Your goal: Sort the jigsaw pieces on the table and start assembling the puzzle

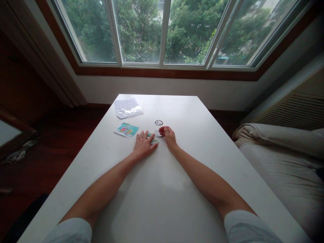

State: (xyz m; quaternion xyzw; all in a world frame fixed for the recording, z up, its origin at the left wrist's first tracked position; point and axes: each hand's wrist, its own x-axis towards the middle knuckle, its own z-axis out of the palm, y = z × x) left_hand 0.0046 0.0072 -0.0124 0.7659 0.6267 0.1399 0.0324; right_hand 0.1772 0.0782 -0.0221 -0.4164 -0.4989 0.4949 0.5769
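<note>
My left hand (pixel 143 145) lies palm down on the white table (pixel 162 189), fingers spread. Partly beneath its fingers and thumb is a patch of small green-and-white patterned bits (pixel 154 142), too small to make out. Just right of them my right hand (pixel 169 135) is closed, thumb and fingertips drawn together over the edge of a round, pale disc-like piece (pixel 158 134). Whatever the fingertips pinch is hidden. Beyond that sits a second round piece (pixel 158 123), dark-rimmed with a shiny middle.
A colourful turquoise printed packet (pixel 127 130) lies left of my left hand. Farther back on the left is a clear plastic bag with white contents (pixel 128 108). A beige couch (pixel 280 152) stands right of the table, and a window (pixel 162 33) is ahead.
</note>
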